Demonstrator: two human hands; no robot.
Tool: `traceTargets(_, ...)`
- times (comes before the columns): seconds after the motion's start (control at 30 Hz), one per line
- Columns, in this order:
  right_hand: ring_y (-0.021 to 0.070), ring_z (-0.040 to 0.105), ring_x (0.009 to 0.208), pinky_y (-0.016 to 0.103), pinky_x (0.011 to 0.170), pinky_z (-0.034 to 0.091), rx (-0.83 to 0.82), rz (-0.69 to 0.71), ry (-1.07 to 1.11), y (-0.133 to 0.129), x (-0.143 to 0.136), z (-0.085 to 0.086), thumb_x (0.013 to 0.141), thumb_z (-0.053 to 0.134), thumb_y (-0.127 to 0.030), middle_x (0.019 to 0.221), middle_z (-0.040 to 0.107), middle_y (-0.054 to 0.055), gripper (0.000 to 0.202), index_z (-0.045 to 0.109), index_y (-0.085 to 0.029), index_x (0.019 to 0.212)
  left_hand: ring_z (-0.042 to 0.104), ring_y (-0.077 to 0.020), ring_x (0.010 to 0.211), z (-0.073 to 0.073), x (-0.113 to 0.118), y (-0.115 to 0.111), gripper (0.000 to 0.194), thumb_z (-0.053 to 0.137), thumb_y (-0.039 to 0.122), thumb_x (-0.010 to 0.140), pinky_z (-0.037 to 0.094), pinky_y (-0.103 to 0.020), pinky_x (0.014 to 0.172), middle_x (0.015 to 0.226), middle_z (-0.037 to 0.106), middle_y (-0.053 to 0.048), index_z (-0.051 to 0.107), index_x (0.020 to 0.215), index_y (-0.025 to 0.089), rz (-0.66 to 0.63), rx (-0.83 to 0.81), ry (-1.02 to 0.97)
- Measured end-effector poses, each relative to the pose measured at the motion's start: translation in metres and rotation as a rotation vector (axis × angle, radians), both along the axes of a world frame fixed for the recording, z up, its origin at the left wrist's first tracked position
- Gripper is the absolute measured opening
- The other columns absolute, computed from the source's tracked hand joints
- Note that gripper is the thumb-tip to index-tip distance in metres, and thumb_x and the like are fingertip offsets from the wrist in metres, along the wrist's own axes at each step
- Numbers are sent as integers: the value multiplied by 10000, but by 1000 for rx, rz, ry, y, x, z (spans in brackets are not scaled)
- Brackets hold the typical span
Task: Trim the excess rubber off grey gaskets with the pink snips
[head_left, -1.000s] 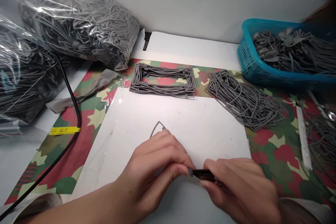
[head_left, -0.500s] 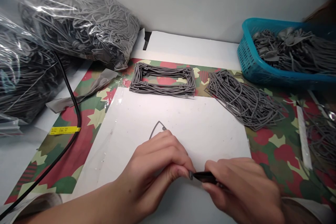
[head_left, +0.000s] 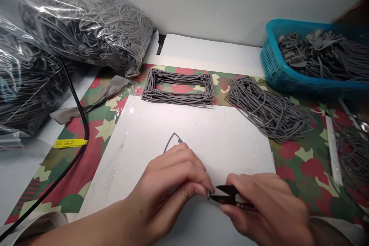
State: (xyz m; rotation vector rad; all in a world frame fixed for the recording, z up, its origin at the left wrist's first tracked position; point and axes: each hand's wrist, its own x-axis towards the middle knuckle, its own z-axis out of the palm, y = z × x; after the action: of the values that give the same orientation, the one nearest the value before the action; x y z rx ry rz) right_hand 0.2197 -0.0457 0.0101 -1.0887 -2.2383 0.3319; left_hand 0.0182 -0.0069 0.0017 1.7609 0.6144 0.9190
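Note:
My left hand (head_left: 173, 178) pinches a thin grey rubber strand (head_left: 172, 140) over the white sheet (head_left: 201, 134); the strand's bent end sticks out beyond my knuckles. My right hand (head_left: 265, 203) grips small black snips (head_left: 226, 194), whose blades stand apart with their tips right at my left fingertips, where a short grey tip of the strand shows. Both hands are low in the view, nearly touching.
A neat rectangular stack of grey frames (head_left: 179, 87) and a loose heap of grey strands (head_left: 266, 109) lie behind the sheet. A teal basket (head_left: 273, 69) of grey parts stands at the right, clear bags (head_left: 83, 19) of strands at the left, with a black cable (head_left: 82, 123).
The snips' blades, shut a second ago, now stand apart at the strand's tip. My hands have barely shifted.

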Motion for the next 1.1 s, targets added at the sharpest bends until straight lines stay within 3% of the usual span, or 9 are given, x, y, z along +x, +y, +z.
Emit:
traceTargets(0.1, 74, 472, 387, 211, 406, 369, -16, -23, 18, -2, 2, 3, 1019, 384, -291, 518, 494, -67, 207, 512, -162, 920, 549, -121, 739, 0, 0, 0, 148, 486, 91, 939, 447, -248, 684, 784, 610, -35, 590, 853, 152, 12, -3, 0)
traceTargets(0.23, 93, 571, 466, 194, 465, 433, -131, -110, 77, -7, 5, 4, 1014, 381, -298, 589, 588, -38, 191, 532, -200, 953, 566, -130, 741, 1, 0, 0, 150, 498, 66, 916, 458, -241, 672, 778, 623, -43, 611, 877, 156, 37, -1, 9)
traceTargets(0.4, 100, 568, 462, 182, 420, 423, -249, -165, 114, -8, 7, 3, 975, 446, -339, 589, 626, -12, 243, 603, -209, 843, 574, -125, 746, 1, 0, -1, 152, 517, 49, 894, 463, -237, 675, 807, 640, -50, 621, 916, 157, 58, 27, 38)
traceTargets(0.7, 73, 450, 418, 189, 435, 374, -181, -89, 120, -9, 4, 1, 979, 450, -269, 532, 488, -57, 203, 507, -212, 793, 571, -130, 738, 1, 2, -1, 121, 548, 62, 883, 461, -242, 654, 792, 644, -46, 611, 897, 164, 96, 34, 34)
traceTargets(0.83, 77, 468, 431, 212, 445, 370, -116, -53, 126, -7, 1, 0, 976, 452, -216, 551, 510, -53, 185, 495, -206, 796, 559, -118, 741, -1, 1, 0, 95, 555, 73, 892, 453, -229, 670, 787, 632, -35, 600, 875, 155, 96, 31, 24)
traceTargets(1.1, 75, 455, 416, 222, 430, 357, -138, 7, 59, -2, 3, 1, 989, 424, -218, 527, 471, -65, 220, 502, -195, 785, 551, -125, 710, 0, 2, -1, 91, 546, 147, 925, 445, -241, 651, 755, 630, -36, 593, 849, 164, 101, 22, 34)
